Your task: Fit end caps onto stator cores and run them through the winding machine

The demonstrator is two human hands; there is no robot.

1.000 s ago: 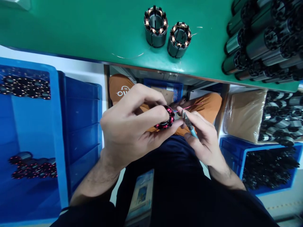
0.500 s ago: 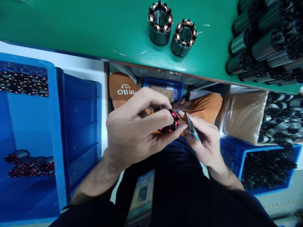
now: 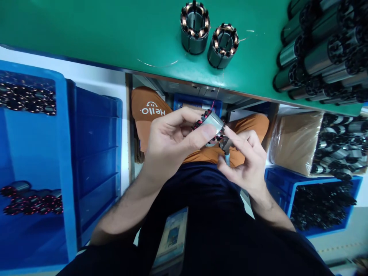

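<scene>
Above my lap, my left hand (image 3: 175, 142) grips a motor stator (image 3: 213, 122), thumb along its silvery side. Red wire shows at the stator's black slotted ends, and a loose red strand sticks up from its far end. My right hand (image 3: 244, 157) holds small wire cutters (image 3: 226, 145) with a light blue handle, their dark jaws close to the stator's near end. The right fingertips reach that same end. Two stators wound with copper wire, one at the left (image 3: 194, 28) and one at the right (image 3: 223, 46), stand upright on the green bench.
The green bench (image 3: 100, 34) runs across the top, with stacked stators (image 3: 324, 53) at its right. A blue crate (image 3: 64, 153) holding wound stators is on the left. To the right lie a wrapped brown block (image 3: 296, 142), metal cores (image 3: 342, 142) and a blue bin (image 3: 291, 195) of black parts.
My left hand has turned the stator, so its silvery side now faces up instead of its red-wound end. The cutters in my right hand have swung more upright and moved slightly left.
</scene>
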